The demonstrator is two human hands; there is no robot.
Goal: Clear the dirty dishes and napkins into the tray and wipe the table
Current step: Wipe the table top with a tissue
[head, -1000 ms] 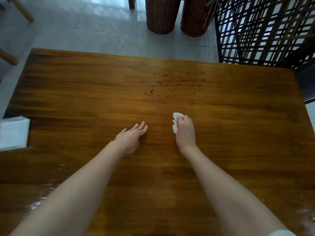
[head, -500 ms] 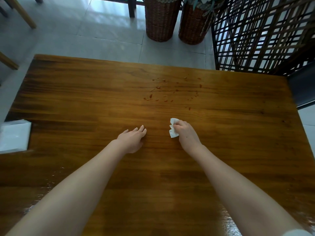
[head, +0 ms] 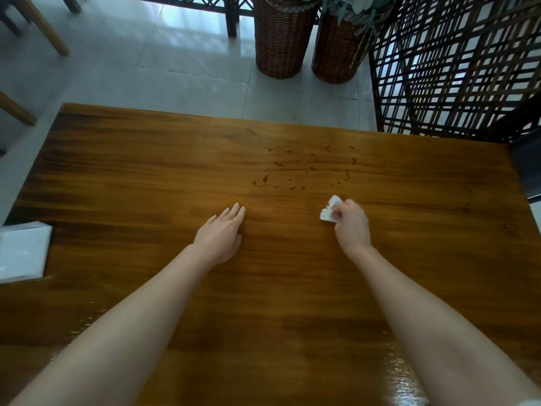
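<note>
Brown polished wood fills the view: a wide desk (head: pixel 146 171) seen from above by the person standing at it. Both bare forearms reach forward over it.

The left hand (head: pixel 219 235) lies palm down on the wood near the middle. Its fingers (head: pixel 234 212) are straight and held close together, gripping nothing.

The right hand (head: pixel 352 227) is off to the right, well apart from the left. Its fingers (head: pixel 341 210) are curled and pinch a small crumpled white napkin (head: pixel 328 215). The napkin sticks out to the left of the knuckles, low over the desk; whether it touches the wood cannot be told.

Beyond both hands, toward the far edge, small reddish-brown crumbs (head: pixel 275 175) and smears are scattered on the wood, near the napkin but apart from it.

At the desk's left edge sits a white box-like object (head: pixel 23 253), partly cut off by the frame.

Past the far edge are pale floor tiles (head: pixel 146 54) and two tall wicker baskets (head: pixel 278 39) side by side, holding green leaves. A dark lattice screen (head: pixel 453 68) stands at the right.
</note>
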